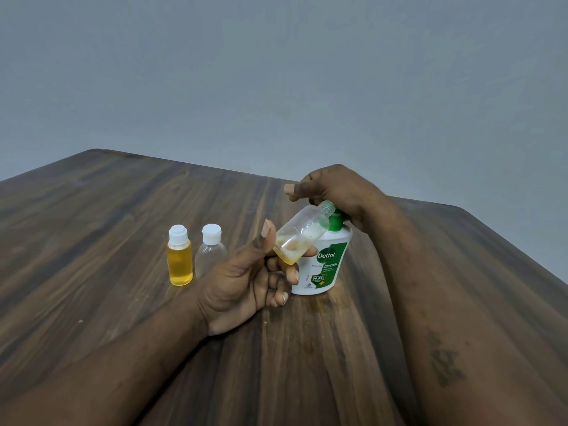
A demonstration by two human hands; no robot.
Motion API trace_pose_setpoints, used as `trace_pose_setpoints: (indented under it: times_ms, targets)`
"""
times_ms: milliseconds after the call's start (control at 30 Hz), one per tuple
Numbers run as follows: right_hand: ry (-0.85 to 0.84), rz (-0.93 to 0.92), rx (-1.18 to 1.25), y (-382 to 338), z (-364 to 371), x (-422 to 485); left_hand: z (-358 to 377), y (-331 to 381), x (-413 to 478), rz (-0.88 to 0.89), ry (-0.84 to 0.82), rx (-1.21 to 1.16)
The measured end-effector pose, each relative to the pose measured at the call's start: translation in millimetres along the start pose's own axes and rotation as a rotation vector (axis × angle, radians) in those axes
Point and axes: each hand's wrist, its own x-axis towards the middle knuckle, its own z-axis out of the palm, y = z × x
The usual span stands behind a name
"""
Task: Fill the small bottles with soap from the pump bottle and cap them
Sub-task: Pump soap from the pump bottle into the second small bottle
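- Left hand is at the centre of the counter, palm turned inward, wrist resting on the wood.
- Its fingers are pinching the open small bottle by the base — thumb up on the near side, the other fingertips curled underneath.
- That bottle has no cap and is tilted, with its threaded neck pointing to about one o'clock, right up by the green pump head.
- A shallow pool of yellow soap sits in the bottle's low end, with cloudy smears up the wall.
- Right hand comes in from five o'clock and is draped over the top of the pump bottle. Its fingers are curled down over the pump head, and the thumb sticks out toward nine o'clock.
- The pump bottle stands upright on the counter, white with a green label, just behind the left hand's fingertips.
- Over at nine o'clock from the pump bottle are two capped small bottles standing side by side. The full bottle is yellow to the shoulder.
- The clear bottle beside it looks colourless inside, its lower part hidden by the left hand.
- Across twelve o'clock there is a plain grey wall.
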Motion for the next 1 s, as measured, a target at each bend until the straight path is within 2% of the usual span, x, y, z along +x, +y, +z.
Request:
trace_pose_setpoints:
  times_ms: [133, 333, 400, 533, 633, 867, 933, 1000]
  targets:
    - [0.03, -0.006, 0.025, -2, -2, -1, 2, 1, -3, 0.013, 0.007, 0.002]
    - [0.205, -0.135, -0.015, -8, -7, -2, 4, 3, -3, -0.015, 0.015, -0.034]
    - [0.196, -0.112, -0.01, -6, -4, -1, 5, 2, -4, -0.01, 0.021, -0.031]
    - [0.038, 0.041, 0.003, -2, 1, -1, 9, 3, -7, 0.015, 0.038, -0.002]
    - [0.044, 0.027, -0.02, -5, 0, -2, 10, 5, -9, 0.029, 0.044, 0.011]
    - [0.267, -0.158, -0.054, -9, -6, -2, 10, 4, -9, 0.021, 0.04, 0.035]
    - [0.232, -0.143, -0.058, -10, -5, -1, 9, 3, -10, 0.017, 0.041, 0.025]
    - [0.112, -0.058, -0.084, -8, -3, -2, 10, 3, -10, 0.013, 0.038, 0.021]
